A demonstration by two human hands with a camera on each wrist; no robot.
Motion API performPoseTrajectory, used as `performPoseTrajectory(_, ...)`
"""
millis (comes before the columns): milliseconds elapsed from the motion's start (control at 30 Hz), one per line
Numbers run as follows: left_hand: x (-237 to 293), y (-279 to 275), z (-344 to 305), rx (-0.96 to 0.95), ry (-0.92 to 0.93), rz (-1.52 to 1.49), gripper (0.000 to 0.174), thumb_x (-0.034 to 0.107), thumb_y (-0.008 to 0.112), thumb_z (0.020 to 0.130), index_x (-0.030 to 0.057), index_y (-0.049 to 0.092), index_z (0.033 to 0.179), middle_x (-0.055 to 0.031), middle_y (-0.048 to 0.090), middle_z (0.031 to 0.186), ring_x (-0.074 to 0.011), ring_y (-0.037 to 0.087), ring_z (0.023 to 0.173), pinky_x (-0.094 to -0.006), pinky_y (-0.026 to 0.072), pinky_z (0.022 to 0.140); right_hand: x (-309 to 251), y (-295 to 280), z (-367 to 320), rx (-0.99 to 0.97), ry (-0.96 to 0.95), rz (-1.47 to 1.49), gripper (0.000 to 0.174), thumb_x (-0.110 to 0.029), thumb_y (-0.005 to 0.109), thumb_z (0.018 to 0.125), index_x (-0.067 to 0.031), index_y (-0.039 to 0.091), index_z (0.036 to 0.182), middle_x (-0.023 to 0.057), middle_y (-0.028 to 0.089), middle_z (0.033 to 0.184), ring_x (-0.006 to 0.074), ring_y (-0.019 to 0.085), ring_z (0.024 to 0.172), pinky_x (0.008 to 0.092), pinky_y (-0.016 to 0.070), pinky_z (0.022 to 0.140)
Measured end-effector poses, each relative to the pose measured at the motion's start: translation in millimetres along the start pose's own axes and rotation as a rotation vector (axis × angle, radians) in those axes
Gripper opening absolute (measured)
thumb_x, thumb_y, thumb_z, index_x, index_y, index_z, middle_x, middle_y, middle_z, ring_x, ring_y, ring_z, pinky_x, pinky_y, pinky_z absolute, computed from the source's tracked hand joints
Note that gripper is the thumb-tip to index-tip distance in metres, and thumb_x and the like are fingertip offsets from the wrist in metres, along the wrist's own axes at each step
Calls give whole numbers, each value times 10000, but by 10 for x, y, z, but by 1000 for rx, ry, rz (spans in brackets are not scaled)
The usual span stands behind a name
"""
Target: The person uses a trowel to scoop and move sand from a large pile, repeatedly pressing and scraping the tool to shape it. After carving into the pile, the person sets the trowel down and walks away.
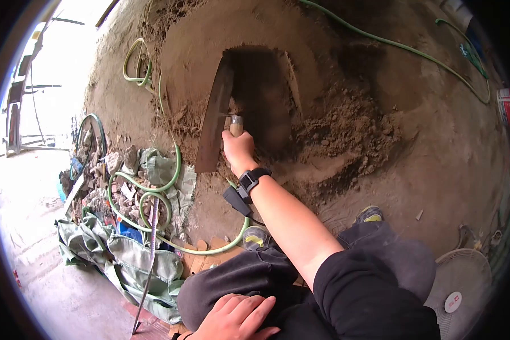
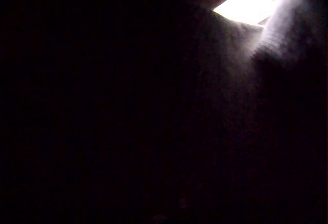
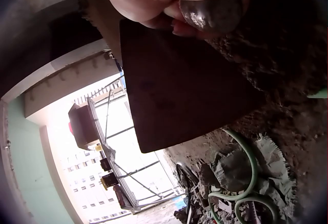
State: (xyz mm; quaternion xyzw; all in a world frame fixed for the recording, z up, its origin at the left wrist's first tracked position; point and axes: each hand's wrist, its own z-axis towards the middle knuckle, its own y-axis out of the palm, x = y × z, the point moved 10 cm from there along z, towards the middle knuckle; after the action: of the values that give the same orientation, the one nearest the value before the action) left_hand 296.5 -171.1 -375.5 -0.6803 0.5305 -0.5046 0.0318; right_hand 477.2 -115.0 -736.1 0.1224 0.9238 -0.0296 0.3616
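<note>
My right hand (image 1: pixel 239 148) grips the wooden handle of a trowel (image 1: pixel 212 127) with a long, tapered metal blade. The blade stands along the left side of a dark hollow (image 1: pixel 260 85) in a mound of damp brown earth (image 1: pixel 192 51). In the right wrist view, curled fingers hold the handle's rounded metal end (image 3: pixel 212 14), and the broad dark blade (image 3: pixel 179 91) spreads below them. My left hand (image 1: pixel 238 317) rests on my lap with its fingers extended. The left wrist view is almost wholly dark.
Loose earth (image 1: pixel 351 124) lies to the hollow's right. A green hose (image 1: pixel 178 161) loops across rubble (image 1: pixel 99 175) and crumpled green sacking (image 1: pixel 139 258) on the left; another hose (image 1: pixel 402 48) crosses at the upper right. A fan (image 1: pixel 459 283) stands at the lower right.
</note>
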Motion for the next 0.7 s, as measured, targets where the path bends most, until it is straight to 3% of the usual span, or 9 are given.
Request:
performPoseTrajectory(100,-15,1,-15,-8,-8,0,547,215,698,780,-20,504,1234,-172,556,1099,-335,538,979,-405,429,876,125,-3,52,20,-2,9,358,-292,651,752,51,624,851,258,661,805,404,656,827,422,510,724)
performPoseTrajectory(167,-26,12,-32,-8,-12,-4,545,216,694,784,-20,502,1236,-171,556,1098,-335,537,976,-403,427,876,189,-4,111,24,-44,32,224,-195,637,800,4,535,794,51,540,599,148,523,442,313,418,395)
performPoseTrajectory(500,11,-2,-86,31,5,-3,544,219,693,786,-21,501,1235,-167,557,1090,-329,541,966,-397,429,871,141,-78,-5,8,-51,62,202,-181,631,809,-14,519,786,30,499,570,145,505,428,309,399,381)
performPoseTrajectory(567,38,-14,-90,43,20,12,543,223,691,786,-19,500,1232,-165,558,1087,-323,543,962,-392,431,867,166,-221,-149,33,22,39,305,-257,655,757,34,618,838,208,667,785,344,667,776,413,502,698)
performPoseTrajectory(600,37,-23,-88,54,20,4,543,223,691,786,-19,500,1232,-165,558,1087,-323,543,962,-392,431,867,97,-256,-179,26,-69,109,188,-165,624,812,-18,512,780,19,490,566,135,485,421,305,393,384)
performPoseTrajectory(700,78,-36,-67,64,67,-6,529,220,687,785,-15,504,1222,-160,559,1078,-312,546,954,-388,433,856,45,-449,-317,1,-25,89,183,-164,620,811,-23,509,778,21,484,575,125,478,426,292,398,392)
